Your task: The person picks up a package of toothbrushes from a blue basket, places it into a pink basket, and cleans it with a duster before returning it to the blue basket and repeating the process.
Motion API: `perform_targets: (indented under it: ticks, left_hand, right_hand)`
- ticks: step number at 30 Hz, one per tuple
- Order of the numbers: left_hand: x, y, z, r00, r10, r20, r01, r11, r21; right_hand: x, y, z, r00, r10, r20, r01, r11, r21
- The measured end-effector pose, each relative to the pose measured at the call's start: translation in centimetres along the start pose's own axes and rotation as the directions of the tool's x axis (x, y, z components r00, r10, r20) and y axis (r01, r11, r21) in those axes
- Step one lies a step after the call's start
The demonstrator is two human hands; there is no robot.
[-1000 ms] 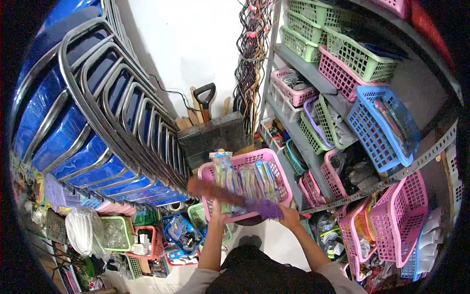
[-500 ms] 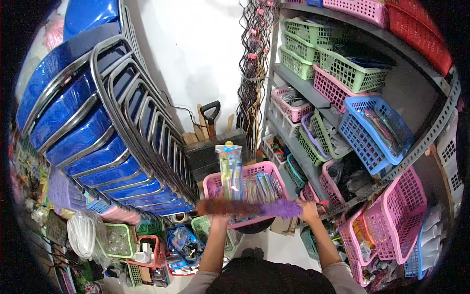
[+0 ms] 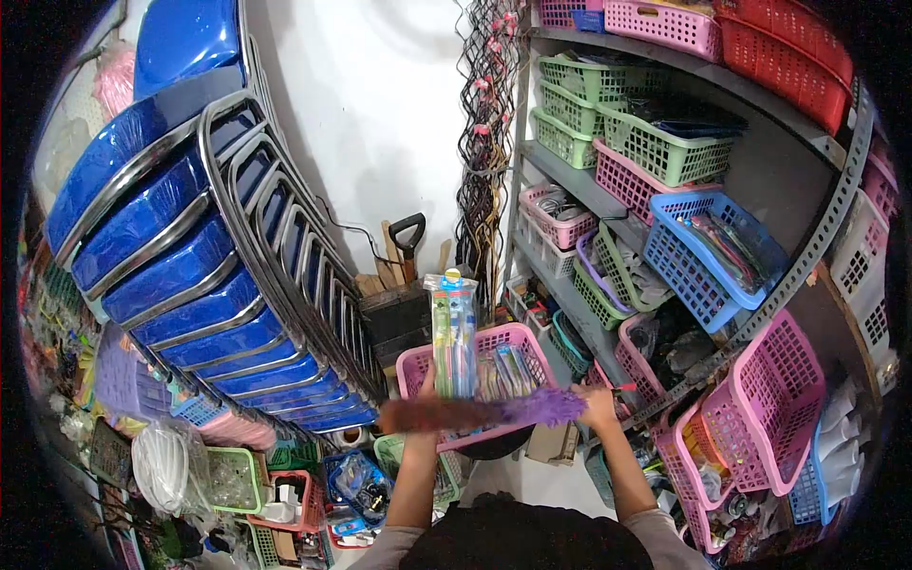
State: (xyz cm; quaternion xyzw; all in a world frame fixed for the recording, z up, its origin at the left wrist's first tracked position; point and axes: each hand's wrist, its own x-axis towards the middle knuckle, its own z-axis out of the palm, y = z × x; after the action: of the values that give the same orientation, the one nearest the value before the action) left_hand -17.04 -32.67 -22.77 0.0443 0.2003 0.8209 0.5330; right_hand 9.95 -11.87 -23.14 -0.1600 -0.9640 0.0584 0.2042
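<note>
My right hand (image 3: 598, 409) is closed at the right end of a feather duster (image 3: 484, 412), whose blurred brown and purple feathers stretch left in front of a pink basket (image 3: 539, 357). Behind the duster's brown end is my left hand (image 3: 425, 391), partly covered, near a clear pack of toothbrushes (image 3: 454, 342) that stands upright at the basket's left side. More packets (image 3: 510, 372) lie inside the basket. How the left fingers sit is hidden.
Stacked blue chairs (image 3: 204, 275) rise on the left. A metal shelf (image 3: 594, 195) with green, pink and blue baskets stands on the right. Pink baskets (image 3: 774, 404) are at lower right, small baskets (image 3: 285, 499) at lower left. A black-handled tool (image 3: 408, 233) leans by the wall.
The view has shifted slightly. The toothbrush pack and pink basket appear a little further right and lower; the duster remains across the basket's front.
</note>
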Motion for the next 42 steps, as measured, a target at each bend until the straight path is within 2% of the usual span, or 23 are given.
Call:
perform_targets:
  ticks: [2, 3, 5, 8, 9, 10, 11, 12, 14, 15, 17, 19, 22, 23, 26, 28, 31, 33, 34, 36, 37, 38, 42]
  left_hand:
    - [0.9, -0.3, -3.2, 0.988, -0.086, 0.128, 0.109, 0.977, -0.183]
    - [-0.4, -0.4, 1.2, 0.999, -0.047, 0.02, 0.046, 0.997, 0.06]
    - [-2.3, -0.7, 5.6, 0.997, -0.066, 0.043, 0.06, 0.992, 0.115]
    - [0.1, -1.1, 0.1, 0.997, 0.002, -0.075, 0.014, 0.978, 0.208]
    - [-1.5, -0.6, 2.5, 0.973, 0.084, 0.214, -0.075, 0.996, -0.048]
    - [-2.1, -0.4, 5.5, 0.986, 0.122, -0.117, -0.094, 0.971, 0.219]
    - [-1.4, -0.5, 4.1, 0.997, 0.068, -0.046, -0.066, 0.997, 0.049]
    - [-0.5, -0.5, 2.1, 0.999, 0.027, 0.035, -0.022, 0.993, -0.118]
    - [-0.1, -0.2, 0.0, 0.972, -0.089, 0.216, 0.073, 0.994, 0.081]
    - [-3.4, 0.0, 7.7, 0.977, -0.084, 0.195, 0.071, 0.995, 0.073]
    - [-2.3, -0.8, 5.8, 0.986, -0.103, 0.134, 0.091, 0.992, 0.088]
    - [-0.6, -1.4, 2.6, 0.994, -0.104, 0.019, 0.102, 0.989, 0.106]
    - [0.7, -0.5, -1.1, 0.991, -0.087, 0.106, 0.079, 0.994, 0.071]
    - [-1.3, -0.4, 3.6, 0.997, 0.005, 0.079, -0.014, 0.994, 0.112]
    - [-0.1, -0.5, 0.8, 0.972, 0.007, 0.236, -0.039, 0.991, 0.129]
    - [-2.8, -0.2, 6.5, 0.997, -0.047, 0.064, 0.035, 0.983, 0.181]
    - [-1.8, -0.8, 5.0, 0.993, -0.052, 0.109, 0.037, 0.99, 0.14]
    - [-1.6, -0.9, 3.8, 0.995, 0.079, -0.059, -0.065, 0.975, 0.21]
    - [-1.6, -0.9, 4.7, 0.978, 0.169, 0.125, -0.192, 0.959, 0.206]
    - [-1.8, 0.1, 5.2, 0.919, -0.066, 0.389, 0.123, 0.985, -0.123]
    - [-2.3, -0.5, 5.6, 0.962, -0.008, 0.271, 0.023, 0.998, -0.05]
    - [-1.1, -0.8, 2.0, 0.992, 0.026, -0.127, -0.002, 0.982, 0.188]
    - [-2.0, -1.3, 4.7, 1.0, -0.013, -0.004, 0.014, 0.987, 0.16]
  right_hand:
    - [0.0, 0.1, 0.7, 0.934, 0.273, -0.229, -0.268, 0.962, 0.057]
    - [-0.1, 0.8, 1.4, 0.934, 0.274, -0.23, -0.269, 0.962, 0.054]
    - [-0.5, 2.5, 2.8, 0.898, 0.43, -0.088, -0.438, 0.894, -0.099]
    - [-0.6, 1.4, 0.2, 0.99, 0.138, -0.012, -0.138, 0.982, -0.127]
    - [-0.5, 0.8, -0.4, 0.991, 0.137, -0.01, -0.137, 0.982, -0.131]
    - [-0.4, 0.0, -0.9, 0.994, 0.105, -0.031, -0.107, 0.993, -0.057]
    - [-0.2, -0.7, -1.4, 0.996, 0.076, -0.054, -0.075, 0.997, 0.018]
    - [0.1, -1.2, -2.2, 0.996, 0.076, -0.054, -0.076, 0.997, 0.016]
    - [0.6, -1.8, -3.3, 0.941, 0.298, -0.161, -0.313, 0.946, -0.082]
    - [0.3, -0.9, -2.4, 0.941, 0.298, -0.162, -0.314, 0.946, -0.082]
    - [-0.3, 1.7, 0.1, 0.886, 0.433, -0.165, -0.459, 0.867, -0.194]
    - [-0.1, 0.4, -1.7, 0.926, 0.346, -0.154, -0.363, 0.927, -0.097]
    - [-0.2, 0.0, -2.9, 0.986, 0.14, -0.089, -0.142, 0.99, -0.017]
    - [-0.2, 0.0, -3.0, 0.999, 0.025, -0.026, -0.026, 0.999, -0.025]
    - [0.4, -0.9, -3.8, 0.948, 0.306, -0.085, -0.311, 0.949, -0.055]
    - [-0.3, 2.2, -1.1, 0.941, 0.311, -0.134, -0.326, 0.939, -0.108]
    - [-0.3, 2.4, -1.6, 0.95, 0.269, -0.16, -0.292, 0.946, -0.139]
    - [0.2, 1.1, -3.5, 0.965, 0.223, -0.135, -0.239, 0.964, -0.119]
    - [0.4, 0.6, -4.2, 0.983, 0.151, -0.1, -0.155, 0.987, -0.032]
    - [0.6, 0.4, -4.5, 0.995, 0.076, -0.068, -0.072, 0.996, 0.058]
    - [0.7, 0.4, -4.3, 0.98, 0.189, -0.068, -0.188, 0.982, 0.014]
    - [0.8, 0.5, -3.9, 0.952, 0.299, -0.072, -0.301, 0.953, -0.03]
    - [0.3, 2.5, -1.1, 0.927, 0.305, -0.219, -0.316, 0.948, -0.019]
